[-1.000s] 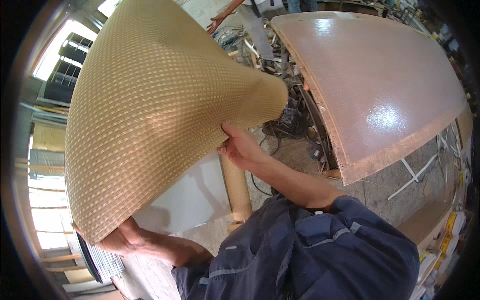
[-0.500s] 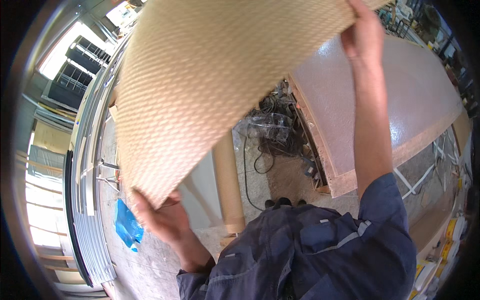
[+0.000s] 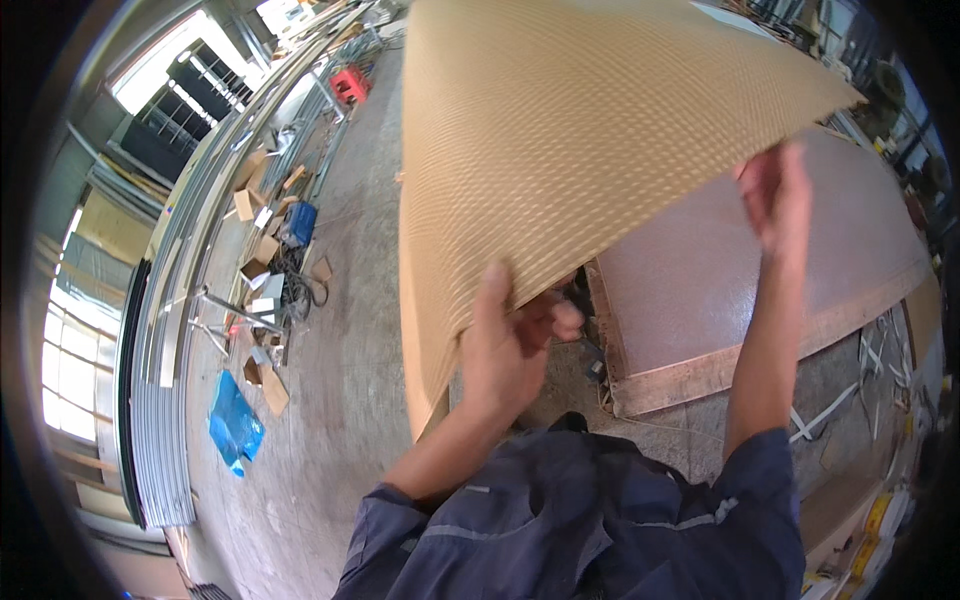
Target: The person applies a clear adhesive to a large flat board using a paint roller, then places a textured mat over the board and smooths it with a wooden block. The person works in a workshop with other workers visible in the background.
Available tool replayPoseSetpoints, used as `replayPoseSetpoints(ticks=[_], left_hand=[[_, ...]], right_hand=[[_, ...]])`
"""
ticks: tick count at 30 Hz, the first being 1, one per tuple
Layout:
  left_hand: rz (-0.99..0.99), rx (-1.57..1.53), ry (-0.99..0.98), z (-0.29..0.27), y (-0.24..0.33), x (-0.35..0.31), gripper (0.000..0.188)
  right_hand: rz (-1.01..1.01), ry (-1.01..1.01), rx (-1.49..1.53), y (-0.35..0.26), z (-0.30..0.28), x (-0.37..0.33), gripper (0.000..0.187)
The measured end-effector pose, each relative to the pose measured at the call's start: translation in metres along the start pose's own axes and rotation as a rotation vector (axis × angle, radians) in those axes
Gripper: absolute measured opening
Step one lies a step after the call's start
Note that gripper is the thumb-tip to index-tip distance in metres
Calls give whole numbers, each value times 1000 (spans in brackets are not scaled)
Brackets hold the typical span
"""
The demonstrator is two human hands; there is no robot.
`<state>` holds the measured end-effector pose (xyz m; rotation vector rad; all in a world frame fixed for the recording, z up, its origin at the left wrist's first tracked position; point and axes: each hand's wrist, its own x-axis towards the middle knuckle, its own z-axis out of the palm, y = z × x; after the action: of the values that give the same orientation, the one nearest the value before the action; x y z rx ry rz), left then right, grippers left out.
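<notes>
A large tan sheet point(image 3: 570, 130) with a dotted, textured surface is lifted in front of me, its near edge slanting up to the right. My left hand point(image 3: 505, 345) grips that edge near its lower left corner, thumb on top and fingers underneath. Farther right, my right hand point(image 3: 775, 200) is at the same edge with its fingers curled, the fingertips partly hidden by the sheet. Beneath the sheet, on the right, lies a big flat panel point(image 3: 690, 270) with a glossy greyish top and a pale brown border. The sheet hides the panel's far left part.
On the left floor are a blue plastic bag point(image 3: 235, 420), cardboard scraps point(image 3: 268, 380) and a red stool point(image 3: 350, 85). Long metal profiles point(image 3: 165, 450) are stacked along the left side. White strips point(image 3: 845, 410) litter the floor beside the panel; rolls point(image 3: 880, 515) stand at lower right.
The sheet's lower left corner and my left hand have moved right and slightly up. My right hand has shifted lower and slightly right. The view has turned, showing more floor on the left.
</notes>
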<state>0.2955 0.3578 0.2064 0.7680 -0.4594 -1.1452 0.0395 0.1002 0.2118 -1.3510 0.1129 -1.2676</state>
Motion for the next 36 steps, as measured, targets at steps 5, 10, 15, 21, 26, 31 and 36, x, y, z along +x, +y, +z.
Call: replayPoseSetpoints(ticks=[5,10,15,21,26,31,36], left_hand=[[-49,-86,-70,21,-25,11,49],[-200,-23,-212,85,-69,22,53],[-227,-42,-306,119,-112,42,52],[-331,6,-726,130,-128,23,41],[603,585,-837,14,-80,-23,44],[569,1392,-381,-153,-49,-20,72],[449,1583,-292,-271,-75,-51,56]], right_hand=[[586,-211,-115,135,134,-163,51],[812,-270,240,200,181,-251,73],[913,-195,163,161,231,-209,71],[622,222,-472,158,225,-201,52],[644,288,-1024,142,164,-190,29],[516,494,-880,52,168,-106,63],[275,674,-1257,-30,149,-23,77]])
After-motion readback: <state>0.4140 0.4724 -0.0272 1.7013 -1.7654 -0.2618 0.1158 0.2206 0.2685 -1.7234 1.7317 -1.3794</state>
